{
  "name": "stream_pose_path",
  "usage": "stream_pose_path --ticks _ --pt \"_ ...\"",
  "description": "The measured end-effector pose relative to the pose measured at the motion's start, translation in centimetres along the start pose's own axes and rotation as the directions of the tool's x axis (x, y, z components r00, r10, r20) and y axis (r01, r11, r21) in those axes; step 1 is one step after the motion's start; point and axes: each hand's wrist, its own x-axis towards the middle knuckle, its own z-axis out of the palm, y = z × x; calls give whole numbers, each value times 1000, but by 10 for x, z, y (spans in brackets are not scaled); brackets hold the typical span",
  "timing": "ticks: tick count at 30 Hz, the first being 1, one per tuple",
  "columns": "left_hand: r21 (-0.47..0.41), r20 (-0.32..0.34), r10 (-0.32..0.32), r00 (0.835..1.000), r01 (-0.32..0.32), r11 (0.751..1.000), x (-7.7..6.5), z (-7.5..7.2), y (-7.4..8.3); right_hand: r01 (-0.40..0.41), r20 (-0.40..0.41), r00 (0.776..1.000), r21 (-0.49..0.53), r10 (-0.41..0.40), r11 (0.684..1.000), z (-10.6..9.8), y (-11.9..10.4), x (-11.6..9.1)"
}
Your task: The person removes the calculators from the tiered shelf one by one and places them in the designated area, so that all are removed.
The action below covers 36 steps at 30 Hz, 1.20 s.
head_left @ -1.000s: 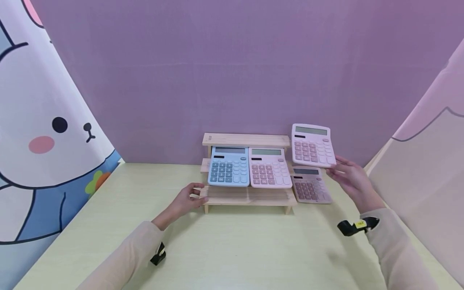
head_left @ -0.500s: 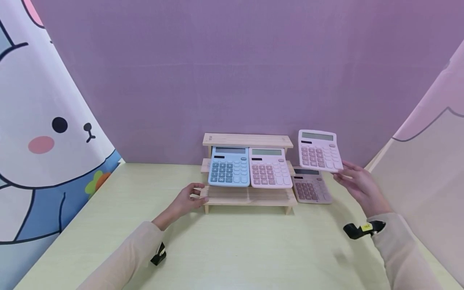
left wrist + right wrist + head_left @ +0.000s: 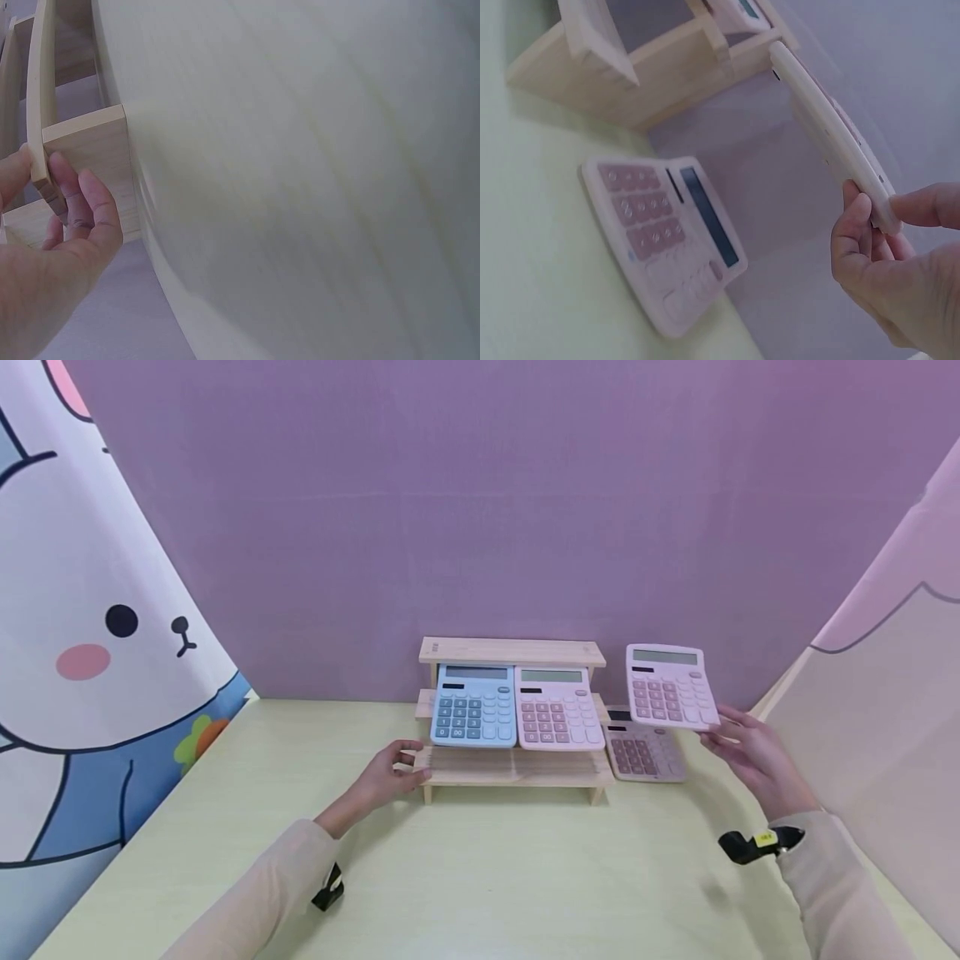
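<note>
My right hand (image 3: 757,760) pinches the lower right corner of a pink calculator (image 3: 670,687), thumb on top and fingers beneath. It is held up off the table, to the right of a stepped wooden rack (image 3: 513,766). Below it, another pink calculator (image 3: 664,236) lies face up on the table, partly covered by the held one in the head view. With my left hand (image 3: 386,777) I grip the left end of the rack's lowest board, fingers under it in the left wrist view. A blue calculator (image 3: 474,706) and a pink calculator (image 3: 559,708) lean side by side on the rack's middle.
A pale green table (image 3: 480,868) carries the rack. Close behind rises a purple backdrop (image 3: 480,527). Cloth with a cartoon figure (image 3: 127,635) borders the left side, and a pale pink cloth (image 3: 885,718) borders the right.
My right hand has moved right and down with the pink calculator, away from the rack's right end. The left hand keeps its grip on the rack, unmoved.
</note>
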Motion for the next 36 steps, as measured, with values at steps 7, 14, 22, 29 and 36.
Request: stream_pose_path --ticks 7,14,22,29,36 --pt "6 -7 -11 1000 11 1000 0 1 1 3 25 1000 -13 -3 1000 -18 5 -3" --pt "-14 -9 -12 1000 12 1000 -1 1 1 17 123 992 -15 -15 1000 -36 11 -4" --pt "-16 -9 -13 1000 13 1000 -1 1 2 5 67 998 -47 -2 999 -52 15 -10" --pt "-7 -7 -5 1000 5 1000 -1 1 0 -15 -17 1000 -108 13 994 -68 20 -15" --pt "-9 -2 8 1000 -8 1000 -1 1 -2 -21 -28 999 -113 18 993 -80 22 -18"
